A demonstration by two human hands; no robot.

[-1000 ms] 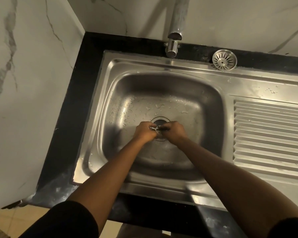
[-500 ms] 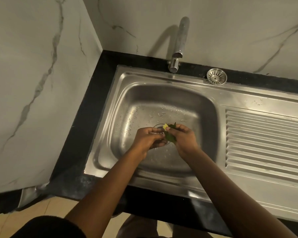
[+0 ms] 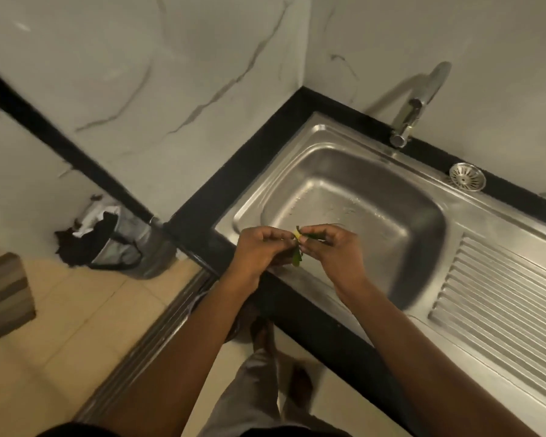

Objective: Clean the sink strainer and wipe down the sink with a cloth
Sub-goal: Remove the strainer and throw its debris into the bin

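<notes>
Both hands, left and right, pinch green-yellow leafy scraps above the steel sink's front-left corner; scraps dangle downward.

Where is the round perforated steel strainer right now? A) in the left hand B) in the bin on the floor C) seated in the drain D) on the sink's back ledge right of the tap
D: the round perforated steel strainer sits on the stainless sink's back ledge, right of the chrome tap, while the left hand and right hand pinch green leafy scraps over the basin's front edge.
</notes>
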